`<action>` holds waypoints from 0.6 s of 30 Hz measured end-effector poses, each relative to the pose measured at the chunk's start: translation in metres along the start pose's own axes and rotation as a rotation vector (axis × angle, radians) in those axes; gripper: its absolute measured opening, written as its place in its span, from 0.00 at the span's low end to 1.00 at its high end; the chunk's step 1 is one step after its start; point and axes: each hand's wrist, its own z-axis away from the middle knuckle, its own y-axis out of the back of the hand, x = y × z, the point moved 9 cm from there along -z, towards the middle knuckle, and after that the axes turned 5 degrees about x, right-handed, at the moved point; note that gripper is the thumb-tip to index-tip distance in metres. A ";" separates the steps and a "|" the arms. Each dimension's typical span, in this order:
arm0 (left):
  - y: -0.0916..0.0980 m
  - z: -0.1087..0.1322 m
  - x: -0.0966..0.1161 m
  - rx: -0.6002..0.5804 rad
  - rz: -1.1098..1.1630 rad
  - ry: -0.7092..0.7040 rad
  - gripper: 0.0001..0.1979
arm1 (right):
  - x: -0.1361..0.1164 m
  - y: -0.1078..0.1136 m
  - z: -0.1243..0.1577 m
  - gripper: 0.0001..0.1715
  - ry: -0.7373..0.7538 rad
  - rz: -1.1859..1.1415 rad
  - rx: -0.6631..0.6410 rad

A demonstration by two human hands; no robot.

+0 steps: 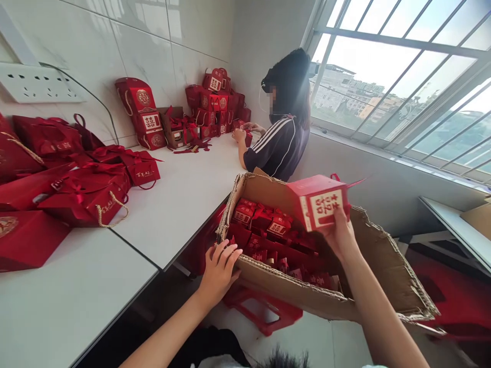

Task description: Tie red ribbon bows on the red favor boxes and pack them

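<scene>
Far left of the cardboard carton (286,289), red gift boxes with ribbons and rope handles (90,197) crowd the white counter (187,214). Nearer to the carton, beyond its left end, stand a tall stack of red boxes (143,115), a small open box with red ribbons spilling from it (174,139), and a pile of double-happiness boxes (215,105). My left grip (220,269) rests at the carton's near left corner, fingers laid over the torn rim; I cannot tell whether it pinches the edge. A red plastic stool (263,314) shows below the carton's near wall. Past the carton's far side, a co-worker (286,140) handles another red box (245,135). Small red gift boxes (278,227) fill the carton's left part. Over the carton, raised and tilted, is the double-happiness gift box (322,202) I hold, my right grip (342,232) clamped on its lower right corner. The barred window (383,76) lies beyond the carton to the right.
</scene>
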 end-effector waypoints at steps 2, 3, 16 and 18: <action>0.000 -0.001 0.001 -0.002 0.004 -0.024 0.21 | -0.009 0.015 -0.029 0.45 0.222 0.341 0.033; 0.000 -0.002 0.001 -0.004 0.008 -0.035 0.21 | -0.006 0.018 -0.043 0.49 0.302 0.510 -0.001; -0.006 -0.004 0.004 -0.058 0.025 -0.052 0.22 | 0.177 0.070 -0.096 0.37 -0.063 0.811 -0.261; -0.010 -0.004 0.004 -0.078 0.024 -0.044 0.22 | 0.182 0.063 -0.089 0.30 -0.052 0.761 -0.232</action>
